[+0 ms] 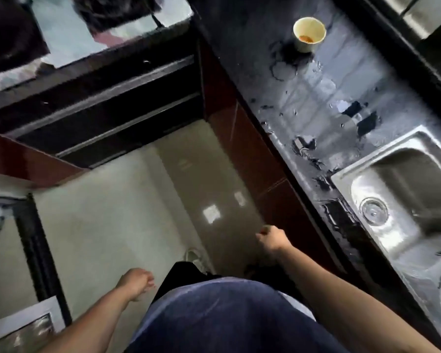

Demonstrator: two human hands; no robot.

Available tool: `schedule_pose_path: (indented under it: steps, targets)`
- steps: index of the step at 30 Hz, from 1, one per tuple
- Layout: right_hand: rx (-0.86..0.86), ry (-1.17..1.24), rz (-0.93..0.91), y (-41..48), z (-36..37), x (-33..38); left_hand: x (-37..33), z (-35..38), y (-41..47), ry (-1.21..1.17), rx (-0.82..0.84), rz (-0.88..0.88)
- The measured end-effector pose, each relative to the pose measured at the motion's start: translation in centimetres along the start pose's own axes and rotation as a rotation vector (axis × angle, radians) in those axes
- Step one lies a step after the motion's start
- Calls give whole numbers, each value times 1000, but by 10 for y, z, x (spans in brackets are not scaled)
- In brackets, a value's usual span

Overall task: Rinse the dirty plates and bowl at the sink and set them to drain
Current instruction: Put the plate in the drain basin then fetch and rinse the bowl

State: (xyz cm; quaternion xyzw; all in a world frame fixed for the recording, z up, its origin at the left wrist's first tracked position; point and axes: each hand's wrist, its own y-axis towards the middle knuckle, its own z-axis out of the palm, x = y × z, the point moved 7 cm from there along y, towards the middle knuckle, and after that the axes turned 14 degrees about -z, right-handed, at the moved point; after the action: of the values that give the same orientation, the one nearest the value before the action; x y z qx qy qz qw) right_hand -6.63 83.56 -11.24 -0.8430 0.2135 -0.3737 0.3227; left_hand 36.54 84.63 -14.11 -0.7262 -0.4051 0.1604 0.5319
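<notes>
Plates and bowl are nowhere in view; only the sink shows, its steel basin bare around the drain, set into the wet dark bench at the right. A paper cup with residue stands well apart on the far bench. Right hand hangs near the bench front, fingers loosely curled on nothing; left hand hangs over the floor, fingers half closed, likewise holding nothing. Judgement: the step in hand is fetching the dishes; both hands should carry them level and lower them gently into the basin.
</notes>
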Motion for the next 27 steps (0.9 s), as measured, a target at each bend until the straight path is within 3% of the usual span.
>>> schedule_pose_path:
  steps: [6,16,21,27]
  targets:
    - [-55,-71,83,24,-9,48,-40,-66,24,-65,35,31]
    - [52,81,224,150,-36,94,-273,-133,2,-102,138,328]
    - [160,5,138,246,-73,186,-330,-214,13,-39,-6,283]
    - [191,20,-104,329,-143,335,-365,-320,30,95,-186,140]
